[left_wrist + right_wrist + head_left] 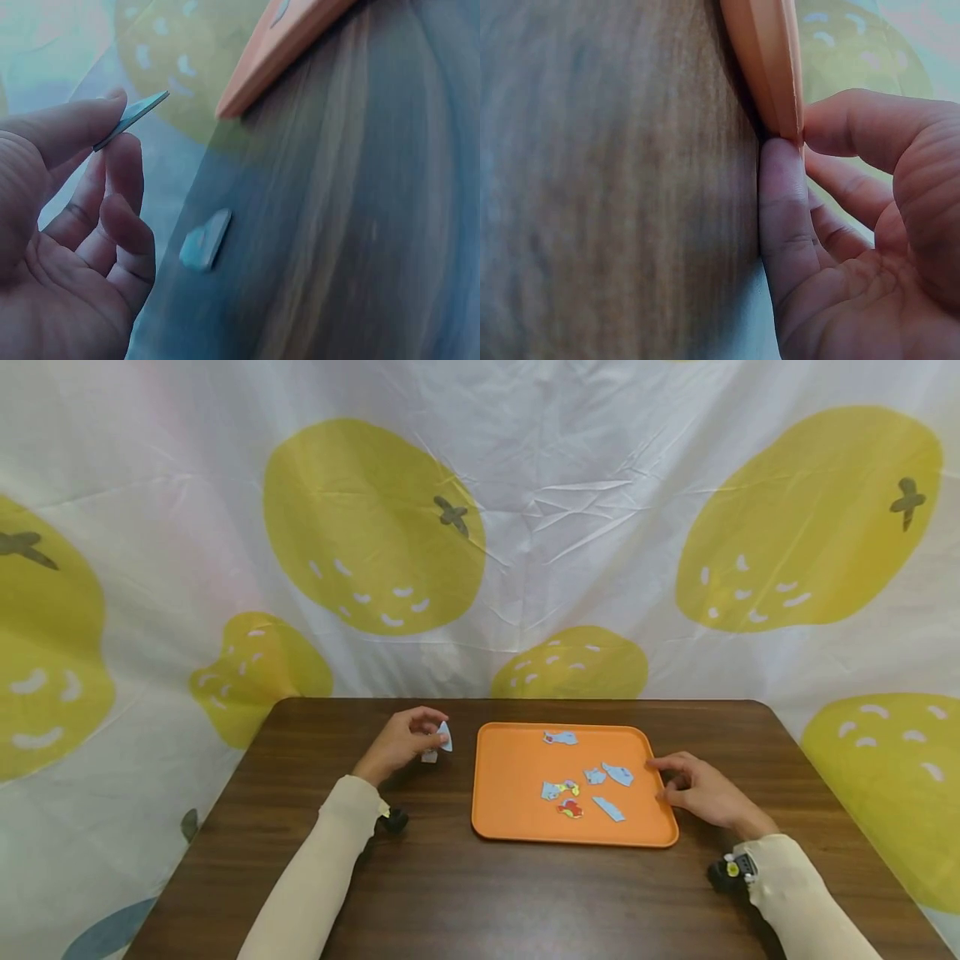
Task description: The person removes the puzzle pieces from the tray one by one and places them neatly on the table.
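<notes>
My left hand pinches a light-blue puzzle piece between thumb and fingers, raised above the table left of the tray. In the left wrist view the held piece is seen nearly edge-on. Another small puzzle piece lies on the table below that hand. At the right side of the orange tray, my right hand grips the rim. The right wrist view shows the thumb and a finger meeting at the tray's edge. A red-and-blue piece and several light-blue pieces lie on the tray.
The dark wooden table carries the tray right of its middle. Behind its far edge hangs a white curtain with large yellow fruit prints. A small black device is on the right wrist, another on the left.
</notes>
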The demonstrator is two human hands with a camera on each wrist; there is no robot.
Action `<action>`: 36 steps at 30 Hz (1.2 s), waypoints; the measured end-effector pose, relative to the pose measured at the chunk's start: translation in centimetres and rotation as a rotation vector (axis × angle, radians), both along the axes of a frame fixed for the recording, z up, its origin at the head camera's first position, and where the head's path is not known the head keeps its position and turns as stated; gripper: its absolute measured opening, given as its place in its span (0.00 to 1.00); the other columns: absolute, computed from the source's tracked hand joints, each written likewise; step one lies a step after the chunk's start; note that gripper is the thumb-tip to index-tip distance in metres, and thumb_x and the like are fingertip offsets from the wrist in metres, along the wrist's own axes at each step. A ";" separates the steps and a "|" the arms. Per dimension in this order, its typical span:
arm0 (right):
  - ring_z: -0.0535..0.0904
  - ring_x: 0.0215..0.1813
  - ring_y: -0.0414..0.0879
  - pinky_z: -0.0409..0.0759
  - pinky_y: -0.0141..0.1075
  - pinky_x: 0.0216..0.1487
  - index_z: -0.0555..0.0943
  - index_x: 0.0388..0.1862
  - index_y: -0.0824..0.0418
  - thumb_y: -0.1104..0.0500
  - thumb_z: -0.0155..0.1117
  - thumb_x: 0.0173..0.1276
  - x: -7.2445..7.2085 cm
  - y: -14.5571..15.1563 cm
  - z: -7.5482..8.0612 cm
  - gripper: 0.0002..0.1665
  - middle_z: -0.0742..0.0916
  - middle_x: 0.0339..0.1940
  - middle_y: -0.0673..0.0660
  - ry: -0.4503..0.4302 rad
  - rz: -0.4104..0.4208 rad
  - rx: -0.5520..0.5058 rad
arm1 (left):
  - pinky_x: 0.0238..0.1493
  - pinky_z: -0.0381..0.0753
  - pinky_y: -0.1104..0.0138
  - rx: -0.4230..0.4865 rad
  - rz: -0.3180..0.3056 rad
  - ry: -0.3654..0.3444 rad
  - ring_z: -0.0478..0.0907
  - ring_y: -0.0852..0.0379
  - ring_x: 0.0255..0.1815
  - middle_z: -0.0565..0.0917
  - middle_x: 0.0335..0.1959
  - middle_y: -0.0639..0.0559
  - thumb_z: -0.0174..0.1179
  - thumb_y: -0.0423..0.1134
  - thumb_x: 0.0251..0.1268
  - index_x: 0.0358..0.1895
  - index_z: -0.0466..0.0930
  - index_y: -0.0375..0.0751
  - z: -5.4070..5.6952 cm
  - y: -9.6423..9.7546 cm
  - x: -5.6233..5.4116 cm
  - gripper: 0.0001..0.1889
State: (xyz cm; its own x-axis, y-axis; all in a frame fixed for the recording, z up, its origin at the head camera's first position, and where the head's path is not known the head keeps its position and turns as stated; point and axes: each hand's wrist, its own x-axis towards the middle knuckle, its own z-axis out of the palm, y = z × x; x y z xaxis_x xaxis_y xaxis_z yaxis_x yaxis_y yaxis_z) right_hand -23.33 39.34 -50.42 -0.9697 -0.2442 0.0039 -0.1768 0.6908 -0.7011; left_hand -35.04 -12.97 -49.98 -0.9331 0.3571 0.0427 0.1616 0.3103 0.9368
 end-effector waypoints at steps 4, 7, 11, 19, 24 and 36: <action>0.80 0.39 0.37 0.79 0.31 0.37 0.79 0.70 0.67 0.64 0.74 0.67 0.0 -0.1 0.0 0.32 0.81 0.62 0.66 -0.010 0.001 -0.002 | 0.38 0.79 0.64 -0.019 0.032 0.012 0.79 0.55 0.38 0.84 0.39 0.53 0.74 0.39 0.67 0.63 0.82 0.36 -0.3 -1.6 0.0 0.24; 0.80 0.39 0.37 0.79 0.30 0.38 0.79 0.70 0.67 0.64 0.74 0.67 0.0 -0.1 0.1 0.32 0.81 0.62 0.66 -0.014 0.000 -0.004 | 0.39 0.79 0.66 -0.029 0.054 0.028 0.79 0.56 0.39 0.85 0.38 0.52 0.74 0.38 0.67 0.62 0.83 0.35 -0.5 -2.5 0.1 0.23; 0.80 0.40 0.38 0.79 0.30 0.38 0.79 0.70 0.66 0.63 0.74 0.67 0.0 0.0 0.2 0.32 0.81 0.63 0.66 -0.009 0.002 -0.004 | 0.39 0.81 0.67 -0.050 0.073 0.059 0.81 0.58 0.36 0.86 0.36 0.51 0.75 0.35 0.66 0.61 0.83 0.33 -0.9 -3.7 0.2 0.22; 0.80 0.40 0.37 0.80 0.30 0.39 0.79 0.70 0.67 0.64 0.74 0.67 0.0 0.0 0.1 0.32 0.81 0.63 0.67 -0.007 0.004 -0.009 | 0.40 0.80 0.66 -0.165 0.095 0.112 0.83 0.58 0.32 0.87 0.34 0.50 0.75 0.36 0.65 0.58 0.86 0.36 -1.2 -5.2 0.4 0.19; 0.80 0.40 0.37 0.79 0.30 0.38 0.80 0.69 0.67 0.64 0.74 0.66 -0.1 0.0 0.1 0.32 0.81 0.63 0.67 -0.003 0.007 -0.006 | 0.43 0.79 0.63 -0.246 0.094 0.128 0.84 0.57 0.32 0.87 0.34 0.50 0.76 0.38 0.65 0.57 0.87 0.40 -1.4 -5.4 0.4 0.18; 0.79 0.39 0.37 0.79 0.30 0.37 0.79 0.69 0.68 0.64 0.74 0.67 0.1 -0.1 0.0 0.32 0.80 0.62 0.67 0.000 0.012 -0.028 | 0.45 0.77 0.64 -0.343 0.150 0.168 0.82 0.60 0.36 0.88 0.36 0.53 0.78 0.43 0.63 0.54 0.89 0.45 -2.2 -5.1 -0.2 0.18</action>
State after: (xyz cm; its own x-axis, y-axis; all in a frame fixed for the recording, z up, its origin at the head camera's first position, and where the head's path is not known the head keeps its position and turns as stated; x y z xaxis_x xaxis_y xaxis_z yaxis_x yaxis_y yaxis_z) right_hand -23.23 39.19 -50.39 -0.9666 -0.2559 0.0110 -0.1852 0.6687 -0.7201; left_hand -35.22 -18.05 -52.15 -0.9660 0.2378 0.1014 0.2331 0.6316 0.7395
